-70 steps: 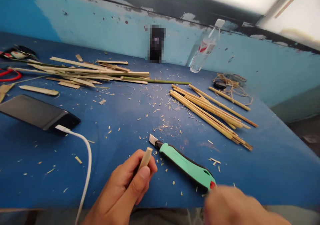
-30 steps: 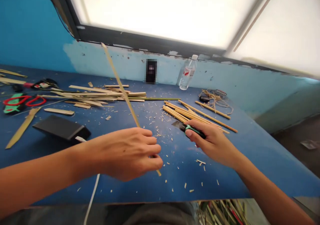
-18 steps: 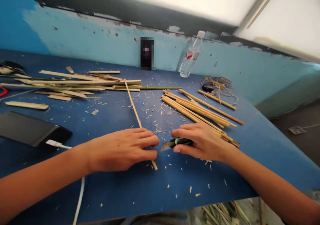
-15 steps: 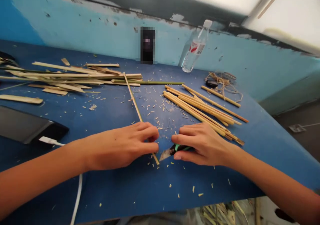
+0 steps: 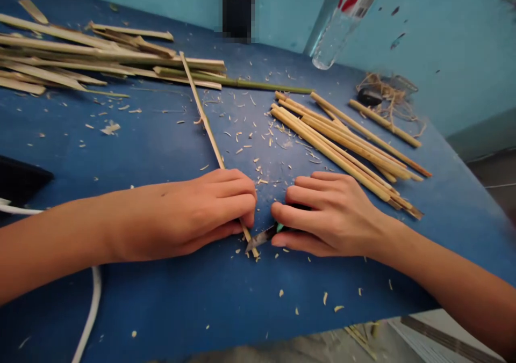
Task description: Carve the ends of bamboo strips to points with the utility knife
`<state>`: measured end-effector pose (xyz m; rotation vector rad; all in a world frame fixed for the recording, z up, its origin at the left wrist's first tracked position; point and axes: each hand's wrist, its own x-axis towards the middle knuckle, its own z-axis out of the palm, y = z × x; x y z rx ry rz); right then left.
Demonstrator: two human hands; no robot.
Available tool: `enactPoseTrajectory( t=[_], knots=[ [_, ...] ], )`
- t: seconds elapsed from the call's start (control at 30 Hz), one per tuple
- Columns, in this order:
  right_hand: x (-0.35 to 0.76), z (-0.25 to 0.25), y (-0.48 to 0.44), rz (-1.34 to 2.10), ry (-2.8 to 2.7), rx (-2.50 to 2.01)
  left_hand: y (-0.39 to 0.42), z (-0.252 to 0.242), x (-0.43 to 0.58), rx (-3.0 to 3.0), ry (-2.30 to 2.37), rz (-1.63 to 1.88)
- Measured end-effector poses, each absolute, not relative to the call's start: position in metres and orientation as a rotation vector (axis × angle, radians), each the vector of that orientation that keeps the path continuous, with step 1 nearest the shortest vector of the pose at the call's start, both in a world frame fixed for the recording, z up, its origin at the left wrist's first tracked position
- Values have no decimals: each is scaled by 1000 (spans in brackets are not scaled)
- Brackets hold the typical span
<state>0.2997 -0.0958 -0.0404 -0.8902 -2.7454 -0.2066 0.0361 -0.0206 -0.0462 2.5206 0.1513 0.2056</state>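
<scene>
My left hand (image 5: 220, 212) is closed around a thin bamboo strip (image 5: 207, 124), pressing it down on the blue table (image 5: 169, 304). The strip runs from the split bamboo pile down past my fingers, and its near end pokes out below them. My right hand (image 5: 326, 215) grips a utility knife, its handle mostly hidden under the fingers. The knife's blade (image 5: 261, 238) lies across the strip's near end, just below my left fingertips. Pale shavings (image 5: 262, 180) are scattered around both hands.
Split bamboo strips (image 5: 100, 57) are piled at the back left. Several round bamboo sticks (image 5: 338, 143) lie at the right, near a tangle of string (image 5: 393, 97). A plastic bottle (image 5: 338, 33) stands by the wall. A white cable (image 5: 91, 309) passes under my left forearm.
The knife blade has moved left, from beside the strip's near end onto it. My left fingers have closed more tightly. The view has tipped downward and come closer to the table.
</scene>
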Motion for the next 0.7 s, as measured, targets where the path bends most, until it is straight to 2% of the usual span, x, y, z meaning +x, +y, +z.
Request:
enactPoseTrajectory(
  t=[0.33, 0.7],
  knots=[
    [292, -43, -90, -227, -2717, -886, -17, -47, 39, 2491, 159, 206],
    [295, -40, -84, 43, -2821, -847, -14, -50, 41, 2483, 123, 249]
  ],
)
